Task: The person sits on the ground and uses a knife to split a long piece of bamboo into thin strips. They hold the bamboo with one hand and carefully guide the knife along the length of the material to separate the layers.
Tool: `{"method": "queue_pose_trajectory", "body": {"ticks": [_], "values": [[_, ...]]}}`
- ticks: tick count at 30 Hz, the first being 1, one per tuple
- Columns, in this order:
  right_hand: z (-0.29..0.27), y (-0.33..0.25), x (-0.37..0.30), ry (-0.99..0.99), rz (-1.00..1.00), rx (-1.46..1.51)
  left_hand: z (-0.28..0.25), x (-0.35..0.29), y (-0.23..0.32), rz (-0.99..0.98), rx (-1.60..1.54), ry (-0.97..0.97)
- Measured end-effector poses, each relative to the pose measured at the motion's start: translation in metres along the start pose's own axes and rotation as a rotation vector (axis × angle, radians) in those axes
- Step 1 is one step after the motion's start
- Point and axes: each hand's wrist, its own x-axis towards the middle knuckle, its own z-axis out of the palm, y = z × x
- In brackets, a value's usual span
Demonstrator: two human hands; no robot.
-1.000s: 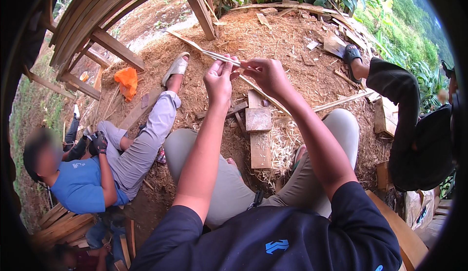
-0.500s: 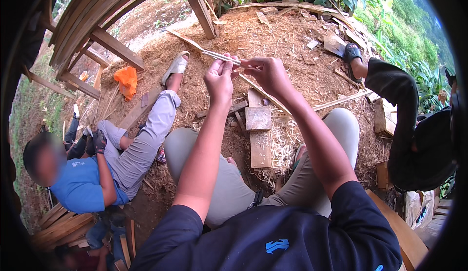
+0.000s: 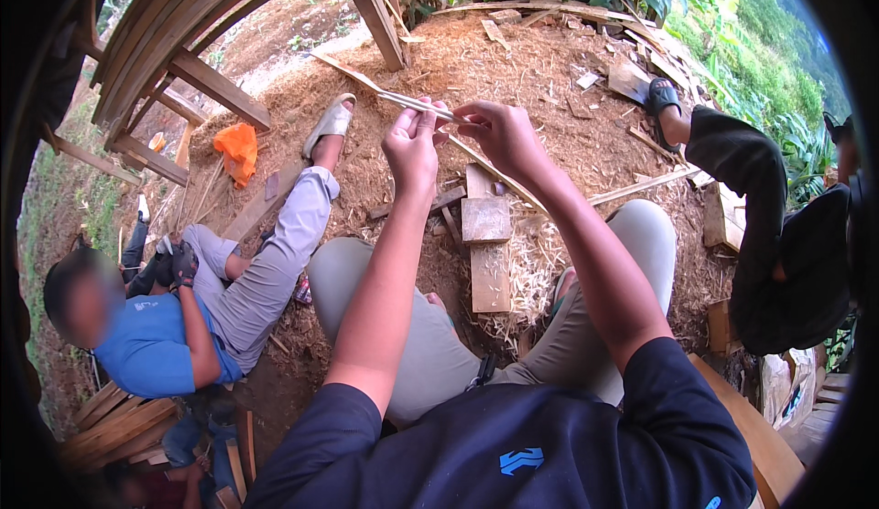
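Thin pale strips [image 3: 403,101], which look like split wood or bamboo, are pinched together in front of me at chest height. My left hand [image 3: 412,150] grips them between thumb and fingers, closed. Just to the right, my right hand [image 3: 499,138] is also closed, its thumb and fingertips pinching the strips' near end. The two hands are a little apart. Both hands are above a wooden block [image 3: 485,220] resting on a board [image 3: 490,280] between my legs. Whether the strips are separate pieces or one split piece I cannot tell.
A person in a blue shirt [image 3: 151,344] sits at my left, a leg stretched out. Another person's dark-trousered leg [image 3: 742,152] reaches in from the right. An orange bag [image 3: 238,154] lies near a wooden frame [image 3: 220,91]. Shavings [image 3: 536,280] and offcuts cover the ground.
My right hand's fingers have shifted slightly on the strips' end. My left hand keeps its grip with almost no movement. The person at the right has moved a little.
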Motion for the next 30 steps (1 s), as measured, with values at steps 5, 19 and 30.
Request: {"method": "queue_pose_trajectory", "body": {"ticks": [5, 19, 30], "values": [[0.001, -0.003, 0.001, -0.007, 0.035, 0.060, -0.002, 0.003, -0.002, 0.038, -0.047, 0.031], [-0.006, 0.000, 0.005, 0.019, 0.044, -0.005, -0.025, 0.019, 0.013, 0.126, -0.078, 0.144], [-0.005, -0.003, 0.003, 0.018, 0.075, -0.025, -0.023, 0.019, 0.011, 0.155, -0.143, 0.150]]}}
